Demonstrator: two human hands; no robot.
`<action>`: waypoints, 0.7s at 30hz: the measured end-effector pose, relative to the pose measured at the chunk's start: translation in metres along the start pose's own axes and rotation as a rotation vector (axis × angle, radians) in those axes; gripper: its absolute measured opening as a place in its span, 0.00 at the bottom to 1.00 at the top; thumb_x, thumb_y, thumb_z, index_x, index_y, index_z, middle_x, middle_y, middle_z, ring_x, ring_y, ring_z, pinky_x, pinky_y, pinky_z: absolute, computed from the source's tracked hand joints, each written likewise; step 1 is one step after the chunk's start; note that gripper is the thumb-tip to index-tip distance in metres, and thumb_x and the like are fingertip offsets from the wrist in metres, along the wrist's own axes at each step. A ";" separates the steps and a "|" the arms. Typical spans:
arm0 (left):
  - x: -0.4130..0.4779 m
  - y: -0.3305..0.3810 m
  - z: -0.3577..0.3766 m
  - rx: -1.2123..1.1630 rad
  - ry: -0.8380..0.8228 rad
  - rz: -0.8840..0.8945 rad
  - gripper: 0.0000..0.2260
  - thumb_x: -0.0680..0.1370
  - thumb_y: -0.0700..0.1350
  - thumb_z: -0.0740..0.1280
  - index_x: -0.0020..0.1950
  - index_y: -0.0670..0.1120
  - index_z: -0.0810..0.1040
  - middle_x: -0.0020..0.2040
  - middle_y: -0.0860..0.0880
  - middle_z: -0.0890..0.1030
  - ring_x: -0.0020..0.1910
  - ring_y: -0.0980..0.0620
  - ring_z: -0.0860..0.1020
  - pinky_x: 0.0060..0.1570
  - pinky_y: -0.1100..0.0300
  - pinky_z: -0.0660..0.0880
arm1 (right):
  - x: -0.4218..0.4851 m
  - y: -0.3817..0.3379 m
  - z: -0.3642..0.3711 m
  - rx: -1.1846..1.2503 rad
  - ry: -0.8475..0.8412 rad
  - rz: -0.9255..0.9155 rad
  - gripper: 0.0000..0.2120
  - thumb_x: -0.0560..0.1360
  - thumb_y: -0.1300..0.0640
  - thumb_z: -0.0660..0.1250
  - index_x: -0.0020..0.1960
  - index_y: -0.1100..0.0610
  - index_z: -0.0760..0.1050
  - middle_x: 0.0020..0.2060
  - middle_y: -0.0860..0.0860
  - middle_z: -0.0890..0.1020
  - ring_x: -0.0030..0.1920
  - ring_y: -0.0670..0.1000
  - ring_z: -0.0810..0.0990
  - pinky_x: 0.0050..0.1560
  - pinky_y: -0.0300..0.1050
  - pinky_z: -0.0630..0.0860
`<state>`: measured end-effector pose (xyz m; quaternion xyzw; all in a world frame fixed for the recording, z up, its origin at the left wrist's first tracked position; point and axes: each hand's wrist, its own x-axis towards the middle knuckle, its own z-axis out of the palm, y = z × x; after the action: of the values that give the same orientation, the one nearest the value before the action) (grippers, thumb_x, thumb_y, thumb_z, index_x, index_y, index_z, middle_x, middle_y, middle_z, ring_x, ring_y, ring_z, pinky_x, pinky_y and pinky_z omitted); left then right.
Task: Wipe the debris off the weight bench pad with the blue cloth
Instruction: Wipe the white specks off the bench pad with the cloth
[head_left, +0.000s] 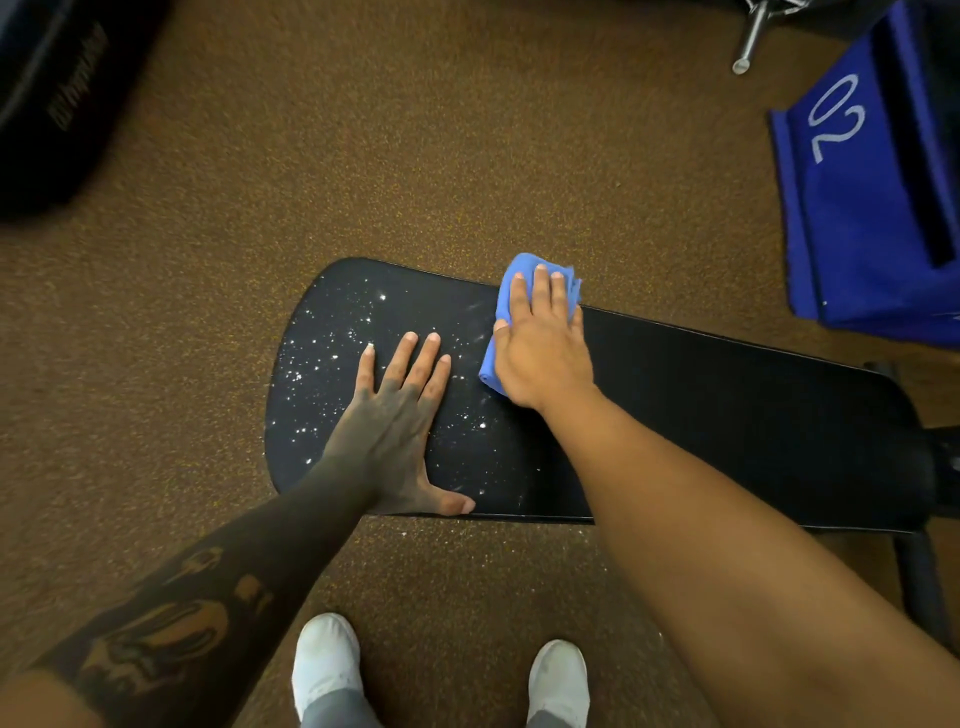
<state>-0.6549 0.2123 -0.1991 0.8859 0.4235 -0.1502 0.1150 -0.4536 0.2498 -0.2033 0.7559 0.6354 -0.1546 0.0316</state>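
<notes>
2 flat open hands, right hand (540, 358) pressing bunched blue cloth (506, 301), left hand (392, 415) on white-speckled black bench pad (727, 395)

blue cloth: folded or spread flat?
Folded. The blue cloth sits bunched in a thick wad under the right hand, with layered edges showing past the fingertips.

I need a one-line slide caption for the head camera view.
Right hand presses blue cloth on bench pad; left hand rests flat among white debris.
</notes>
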 end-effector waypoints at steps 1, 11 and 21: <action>0.000 0.000 0.001 0.000 -0.002 0.001 0.69 0.56 0.88 0.49 0.79 0.41 0.32 0.80 0.41 0.31 0.79 0.40 0.32 0.77 0.34 0.40 | 0.000 -0.007 0.001 -0.001 0.005 -0.001 0.29 0.84 0.48 0.47 0.80 0.56 0.42 0.80 0.57 0.42 0.79 0.57 0.38 0.77 0.59 0.42; -0.001 -0.004 0.000 0.011 -0.006 0.018 0.69 0.56 0.87 0.49 0.78 0.41 0.30 0.80 0.41 0.31 0.79 0.41 0.32 0.77 0.35 0.39 | -0.005 -0.012 0.001 -0.104 -0.027 -0.228 0.29 0.83 0.48 0.48 0.81 0.55 0.43 0.80 0.54 0.43 0.79 0.56 0.40 0.77 0.60 0.44; -0.007 -0.012 0.000 -0.019 -0.003 0.006 0.69 0.56 0.87 0.50 0.80 0.41 0.35 0.82 0.42 0.35 0.80 0.41 0.33 0.77 0.34 0.40 | 0.012 -0.025 0.000 -0.020 -0.019 -0.173 0.27 0.84 0.46 0.46 0.80 0.52 0.47 0.80 0.55 0.43 0.79 0.58 0.40 0.76 0.63 0.45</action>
<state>-0.6680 0.2145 -0.1971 0.8859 0.4218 -0.1473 0.1244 -0.4760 0.2660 -0.2026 0.6963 0.6994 -0.1577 0.0316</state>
